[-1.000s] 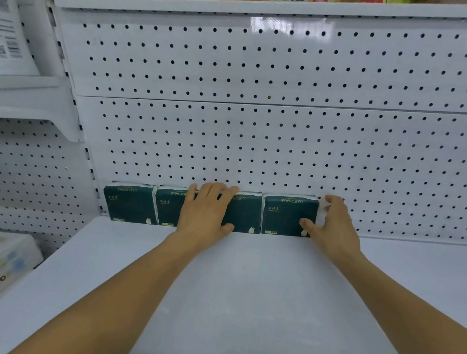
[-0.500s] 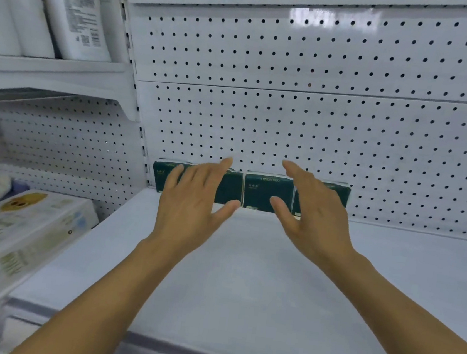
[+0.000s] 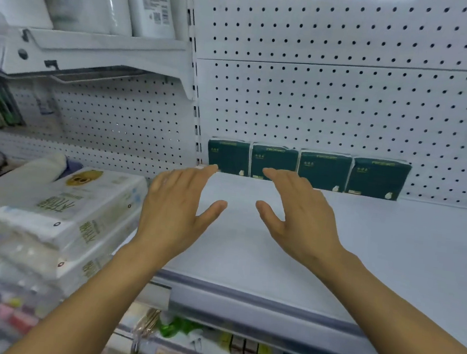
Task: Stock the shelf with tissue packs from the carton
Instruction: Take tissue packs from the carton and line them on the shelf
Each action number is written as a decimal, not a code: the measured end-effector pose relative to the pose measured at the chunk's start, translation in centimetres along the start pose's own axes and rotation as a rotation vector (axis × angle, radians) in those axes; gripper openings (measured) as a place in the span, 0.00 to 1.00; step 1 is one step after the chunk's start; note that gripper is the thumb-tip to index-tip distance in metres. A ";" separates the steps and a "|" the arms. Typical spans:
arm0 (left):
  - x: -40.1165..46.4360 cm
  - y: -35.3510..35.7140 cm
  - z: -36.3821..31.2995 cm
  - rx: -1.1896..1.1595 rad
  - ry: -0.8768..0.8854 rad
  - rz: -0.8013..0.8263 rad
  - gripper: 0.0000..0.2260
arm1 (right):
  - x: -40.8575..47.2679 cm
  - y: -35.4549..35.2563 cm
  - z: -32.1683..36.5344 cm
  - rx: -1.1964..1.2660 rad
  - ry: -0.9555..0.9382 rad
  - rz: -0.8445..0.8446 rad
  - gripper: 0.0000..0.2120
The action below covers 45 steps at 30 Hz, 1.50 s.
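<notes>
Filling most of the frame, the white shelf [image 3: 363,250] carries a pegboard back [image 3: 351,103] and is bare except for four dark green tissue packs [image 3: 306,169], standing side by side against that back at centre frame, their sides touching. In the lower half, both hands have pulled away from the row they were pressing a second ago: the left hand [image 3: 176,208] and the right hand [image 3: 297,219] now hover over the bare deck, fingers spread and relaxed, holding nothing, with only their fingertips overlapping the packs in the picture. That suggests the row is squared up and a fresh batch comes next; the carton is not in view. At left, white bagged paper goods [image 3: 72,205] sit on the neighbouring bay.
</notes>
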<state>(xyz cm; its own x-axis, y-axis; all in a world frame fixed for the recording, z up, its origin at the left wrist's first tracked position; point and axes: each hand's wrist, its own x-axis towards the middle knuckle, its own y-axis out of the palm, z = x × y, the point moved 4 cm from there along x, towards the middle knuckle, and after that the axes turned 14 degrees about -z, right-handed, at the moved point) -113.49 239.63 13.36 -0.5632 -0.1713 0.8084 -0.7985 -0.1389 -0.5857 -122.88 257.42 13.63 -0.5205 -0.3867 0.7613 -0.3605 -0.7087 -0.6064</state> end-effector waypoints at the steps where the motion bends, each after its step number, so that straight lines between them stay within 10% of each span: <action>1: -0.4 -0.4 1.0 0.012 0.000 -0.001 0.27 | -0.1 0.5 1.0 0.009 0.001 0.000 0.25; 18: -8.6 -6.9 13.9 -0.025 -0.087 -0.008 0.23 | -3.9 5.5 15.2 0.083 -0.050 0.004 0.24; 26: -16.3 -10.9 19.8 -0.042 -0.210 -0.057 0.18 | -8.1 6.5 24.1 0.310 -0.363 -0.154 0.14; 32: -25.3 -11.2 24.3 -0.042 -0.377 0.052 0.13 | -15.1 12.8 28.4 0.446 -0.405 0.109 0.10; 40: -43.4 -5.3 28.9 -0.068 -0.713 0.612 0.08 | -28.8 27.1 28.0 0.341 -0.225 0.839 0.07; 45: -51.7 0.0 29.7 -0.037 -0.523 0.908 0.14 | -35.9 34.3 29.7 0.227 -0.311 1.002 0.11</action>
<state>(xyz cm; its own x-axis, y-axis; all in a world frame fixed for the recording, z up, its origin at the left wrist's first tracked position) -78.08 219.52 -30.17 -0.7991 -0.5976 -0.0658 -0.1322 0.2814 -0.9504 -93.61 229.49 -27.68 -0.2675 -0.9635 -0.0146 0.2903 -0.0661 -0.9546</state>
